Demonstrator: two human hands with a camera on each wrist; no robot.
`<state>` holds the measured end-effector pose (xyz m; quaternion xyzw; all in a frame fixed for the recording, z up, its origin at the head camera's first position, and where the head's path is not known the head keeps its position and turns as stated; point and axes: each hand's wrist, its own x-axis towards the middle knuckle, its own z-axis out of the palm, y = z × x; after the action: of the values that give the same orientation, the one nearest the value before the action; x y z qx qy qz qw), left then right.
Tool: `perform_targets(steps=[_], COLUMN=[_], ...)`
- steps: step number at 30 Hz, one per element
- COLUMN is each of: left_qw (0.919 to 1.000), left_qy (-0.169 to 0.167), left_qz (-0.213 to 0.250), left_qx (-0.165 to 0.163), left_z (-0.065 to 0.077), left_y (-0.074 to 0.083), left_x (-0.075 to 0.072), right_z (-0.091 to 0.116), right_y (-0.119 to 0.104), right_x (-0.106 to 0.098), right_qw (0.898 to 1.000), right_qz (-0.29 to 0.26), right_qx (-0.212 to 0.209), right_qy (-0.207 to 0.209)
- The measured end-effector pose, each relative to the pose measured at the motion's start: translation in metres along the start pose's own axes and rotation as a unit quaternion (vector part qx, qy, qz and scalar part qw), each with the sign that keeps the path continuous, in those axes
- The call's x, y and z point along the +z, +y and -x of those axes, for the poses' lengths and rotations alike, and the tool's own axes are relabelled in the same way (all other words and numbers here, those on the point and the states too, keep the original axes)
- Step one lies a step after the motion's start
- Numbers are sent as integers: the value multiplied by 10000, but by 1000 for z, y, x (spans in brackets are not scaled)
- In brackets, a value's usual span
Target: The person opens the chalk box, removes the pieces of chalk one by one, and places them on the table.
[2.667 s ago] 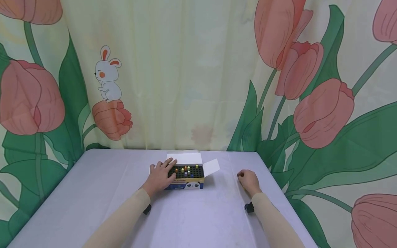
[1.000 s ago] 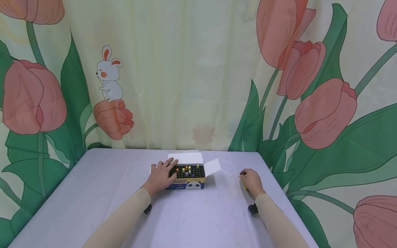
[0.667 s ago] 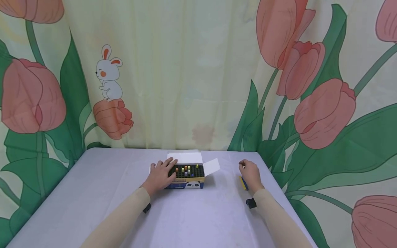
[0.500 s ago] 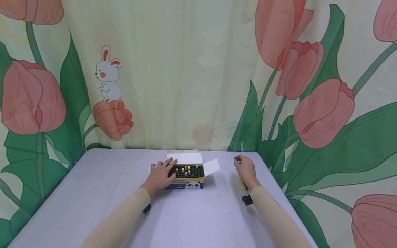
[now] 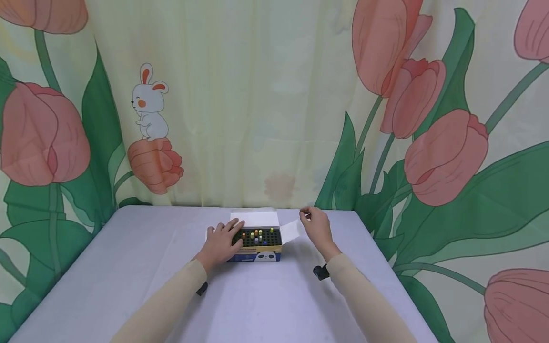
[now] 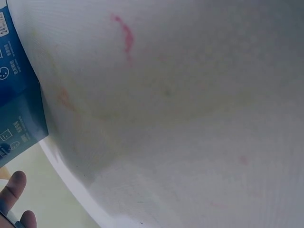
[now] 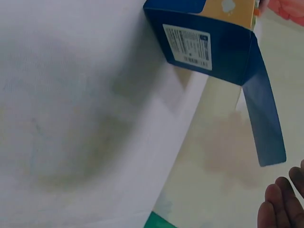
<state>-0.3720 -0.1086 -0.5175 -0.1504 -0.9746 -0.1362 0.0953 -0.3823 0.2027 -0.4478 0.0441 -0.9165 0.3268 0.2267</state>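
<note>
A blue and yellow panda box (image 5: 261, 256) stands on the table with its white flaps folded out. Coloured stick ends, pens or crayons by their look, show in several holes of its black tray (image 5: 248, 241). My left hand (image 5: 218, 245) rests over the box's left end with spread, fairly straight fingers, its thumb near the front edge. Right of the box, my right hand (image 5: 318, 227) hovers close to the side flap (image 5: 290, 231), fingers loosely bent and nothing visible in them. In the right wrist view, the fingertips (image 7: 280, 202) lie below the blue flap (image 7: 266, 118), apart from it.
A pale cloth covers the table (image 5: 266, 300), which ends close behind the box at a curtain (image 5: 257, 143) printed with tulips and a rabbit. A black wrist camera (image 5: 320, 272) sits under the right wrist. Faint colour stains mark the cloth (image 6: 166, 95).
My right hand has let go of a slim yellow and blue object at the right, then moved left to the side flap; its forearm now covers that spot. The left hand has stayed on the box.
</note>
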Motion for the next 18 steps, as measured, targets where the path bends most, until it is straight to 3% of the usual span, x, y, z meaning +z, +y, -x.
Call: perform_targets(steps=[11, 18], left_qw=[10000, 10000], left_qy=[46, 70], left_qz=[14, -11], left_qx=[43, 27], left_z=[-1, -1], left_y=[-1, -2], left_x=[1, 2], right_z=[7, 15], right_y=[-22, -28], right_x=[24, 33], right_qw=[9978, 9839], right_qz=[340, 1236], right_qx=[-128, -849], right_qy=[-547, -968])
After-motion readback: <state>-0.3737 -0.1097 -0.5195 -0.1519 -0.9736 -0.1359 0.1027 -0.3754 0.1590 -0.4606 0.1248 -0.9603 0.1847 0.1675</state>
